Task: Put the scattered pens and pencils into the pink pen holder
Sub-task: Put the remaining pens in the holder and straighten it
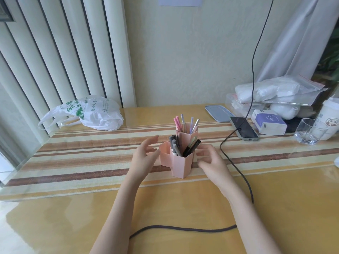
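Table (275,208): open hands (145,154) (flanking holder (180,162))

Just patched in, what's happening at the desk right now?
A person has both hands around the pink pen holder on the striped mat. The left hand and the right hand flank it with relaxed, open fingers and hold nothing. Pens and pencils already stand in its front and back compartments; the low left compartment looks empty. No loose pens show on the table. A phone lies at the right.
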Action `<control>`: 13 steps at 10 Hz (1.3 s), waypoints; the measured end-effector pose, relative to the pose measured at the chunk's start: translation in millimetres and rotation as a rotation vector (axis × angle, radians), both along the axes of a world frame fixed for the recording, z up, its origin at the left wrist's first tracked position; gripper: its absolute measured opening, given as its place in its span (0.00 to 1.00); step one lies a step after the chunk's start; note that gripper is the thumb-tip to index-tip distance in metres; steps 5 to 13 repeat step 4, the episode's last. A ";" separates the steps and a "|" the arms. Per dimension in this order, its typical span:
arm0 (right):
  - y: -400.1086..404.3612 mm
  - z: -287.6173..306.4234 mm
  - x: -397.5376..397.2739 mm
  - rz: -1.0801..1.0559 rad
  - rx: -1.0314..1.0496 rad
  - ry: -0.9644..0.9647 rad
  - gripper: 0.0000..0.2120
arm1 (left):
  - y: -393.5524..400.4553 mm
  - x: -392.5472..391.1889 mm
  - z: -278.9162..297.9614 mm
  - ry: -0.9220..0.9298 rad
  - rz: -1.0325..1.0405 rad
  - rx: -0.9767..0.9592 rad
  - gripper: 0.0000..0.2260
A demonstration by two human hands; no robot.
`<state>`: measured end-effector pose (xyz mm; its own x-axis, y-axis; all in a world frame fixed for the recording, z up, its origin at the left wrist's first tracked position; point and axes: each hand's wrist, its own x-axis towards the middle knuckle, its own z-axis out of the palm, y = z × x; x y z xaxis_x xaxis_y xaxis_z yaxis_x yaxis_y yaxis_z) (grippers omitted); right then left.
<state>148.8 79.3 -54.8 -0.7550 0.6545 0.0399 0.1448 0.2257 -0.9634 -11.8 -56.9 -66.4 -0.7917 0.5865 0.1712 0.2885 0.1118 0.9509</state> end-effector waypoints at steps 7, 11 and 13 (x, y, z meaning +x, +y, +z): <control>2.3 -6.6 -12.1 0.214 -0.061 -0.072 0.25 | -14.3 -3.8 8.5 0.100 -0.102 -0.186 0.21; 2.3 -6.6 -12.1 0.214 -0.061 -0.072 0.25 | -14.3 -3.8 8.5 0.100 -0.102 -0.186 0.21; 2.3 -6.6 -12.1 0.214 -0.061 -0.072 0.25 | -14.3 -3.8 8.5 0.100 -0.102 -0.186 0.21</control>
